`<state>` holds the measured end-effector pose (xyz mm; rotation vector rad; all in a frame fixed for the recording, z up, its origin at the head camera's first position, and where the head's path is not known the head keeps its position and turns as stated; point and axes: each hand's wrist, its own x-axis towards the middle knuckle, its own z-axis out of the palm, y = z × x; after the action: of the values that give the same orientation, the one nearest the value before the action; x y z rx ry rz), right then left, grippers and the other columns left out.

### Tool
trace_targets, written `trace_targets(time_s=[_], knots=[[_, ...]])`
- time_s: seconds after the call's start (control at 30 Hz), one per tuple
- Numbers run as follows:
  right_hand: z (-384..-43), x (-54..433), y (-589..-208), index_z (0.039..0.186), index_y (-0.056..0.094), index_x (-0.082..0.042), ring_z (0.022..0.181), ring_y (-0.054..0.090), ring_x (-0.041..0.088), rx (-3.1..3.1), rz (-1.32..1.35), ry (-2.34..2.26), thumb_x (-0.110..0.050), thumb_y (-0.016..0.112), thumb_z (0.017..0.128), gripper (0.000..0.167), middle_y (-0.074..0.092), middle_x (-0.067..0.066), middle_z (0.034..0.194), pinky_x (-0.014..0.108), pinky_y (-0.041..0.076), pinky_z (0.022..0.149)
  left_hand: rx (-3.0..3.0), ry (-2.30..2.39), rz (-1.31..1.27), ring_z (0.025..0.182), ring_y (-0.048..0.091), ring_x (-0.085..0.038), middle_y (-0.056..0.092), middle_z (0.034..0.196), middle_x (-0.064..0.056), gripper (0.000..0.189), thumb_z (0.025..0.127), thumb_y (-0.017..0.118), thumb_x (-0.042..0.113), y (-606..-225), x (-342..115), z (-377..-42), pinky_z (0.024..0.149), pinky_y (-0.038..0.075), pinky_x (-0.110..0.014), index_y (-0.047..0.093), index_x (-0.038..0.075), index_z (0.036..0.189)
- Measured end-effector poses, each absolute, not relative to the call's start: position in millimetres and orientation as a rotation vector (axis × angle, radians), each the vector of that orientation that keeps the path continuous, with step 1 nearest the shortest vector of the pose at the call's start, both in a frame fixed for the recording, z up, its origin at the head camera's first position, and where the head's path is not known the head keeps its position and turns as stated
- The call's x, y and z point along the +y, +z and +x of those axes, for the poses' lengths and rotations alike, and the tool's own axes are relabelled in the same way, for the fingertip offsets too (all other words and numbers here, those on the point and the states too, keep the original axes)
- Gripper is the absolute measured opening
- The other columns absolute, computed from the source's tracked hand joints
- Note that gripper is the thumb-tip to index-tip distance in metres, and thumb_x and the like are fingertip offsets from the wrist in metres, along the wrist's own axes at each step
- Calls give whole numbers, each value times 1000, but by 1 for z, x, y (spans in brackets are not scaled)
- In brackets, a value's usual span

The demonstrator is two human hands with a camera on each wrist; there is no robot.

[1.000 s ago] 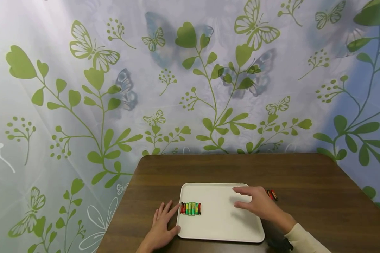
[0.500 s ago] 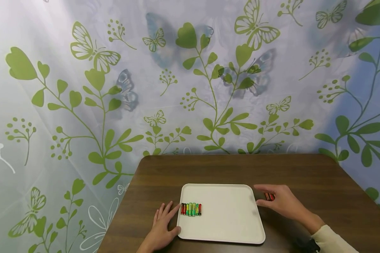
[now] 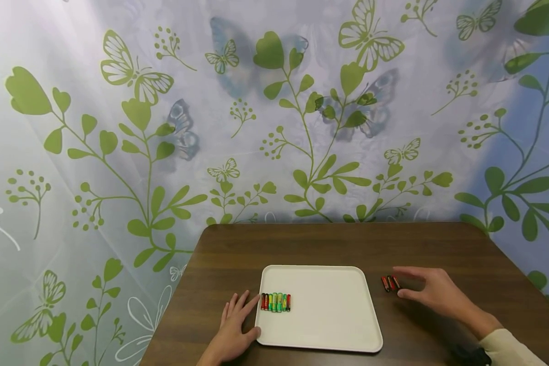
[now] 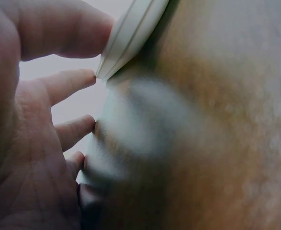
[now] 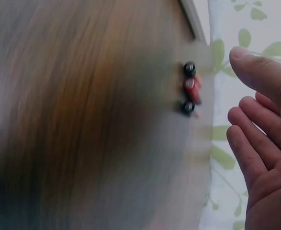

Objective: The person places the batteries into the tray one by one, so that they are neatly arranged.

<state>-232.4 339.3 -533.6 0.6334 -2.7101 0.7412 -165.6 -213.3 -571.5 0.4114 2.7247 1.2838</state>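
A white tray (image 3: pixel 325 320) lies on the brown table. Along its left side several small batteries (image 3: pixel 275 302), red-and-black and green, stand side by side in a row. My left hand (image 3: pixel 232 328) rests at the tray's left edge, fingers spread; in the left wrist view the thumb touches the rim (image 4: pixel 128 40). Right of the tray lie three red-and-black batteries (image 3: pixel 386 284), also visible as a small cluster of batteries (image 5: pixel 190 88) in the right wrist view. My right hand (image 3: pixel 434 290) hovers just right of them, thumb and fingers apart, holding nothing.
The dark wood table (image 3: pixel 302 244) reaches back to a curtain (image 3: pixel 238 152) printed with green leaves and butterflies. A light sleeve (image 3: pixel 512 345) and a dark wrist strap (image 3: pixel 471 355) show on the right arm.
My right hand has moved right, from above the tray, past its right edge, to beside the three loose batteries. The left hand and the row on the tray have not moved.
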Motion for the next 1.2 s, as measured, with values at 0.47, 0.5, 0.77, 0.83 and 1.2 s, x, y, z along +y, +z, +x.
trace_targets(time_s=[0.47,0.5,0.77,0.83,1.2], knots=[[-245,348,-548,134,78,-11,110,79,20,-2750,684,675,-32,99,77,64,82,9,126,37,66,82,2736,1273,407,163,5,-64,30,174,-33,79,89,78,17,-573,-214,-167,126,-6,-78,53,14,163],[-246,347,-549,134,78,-11,110,79,23,-2756,689,680,-32,99,77,64,82,9,127,37,66,82,2733,1261,402,163,5,-64,30,175,-32,79,89,78,18,-573,-214,-167,126,-5,-78,52,14,163],[-256,349,-553,141,74,-12,118,77,26,-2837,730,682,-26,97,80,66,79,10,135,39,66,87,2731,1251,404,164,5,-62,30,176,-30,79,89,77,19,-576,-215,-169,126,-4,-77,52,16,164],[-258,350,-554,142,74,-13,120,76,25,-2853,745,676,-24,96,81,66,78,10,136,39,66,88,2733,1261,410,164,5,-62,30,176,-30,78,90,77,19,-578,-215,-170,127,-5,-76,52,16,164],[-263,349,-559,138,77,-16,118,76,16,-2828,755,659,-16,94,81,59,81,6,130,37,66,89,2729,1250,394,163,4,-63,29,176,-31,79,89,77,18,-571,-214,-168,126,-5,-79,51,13,164]])
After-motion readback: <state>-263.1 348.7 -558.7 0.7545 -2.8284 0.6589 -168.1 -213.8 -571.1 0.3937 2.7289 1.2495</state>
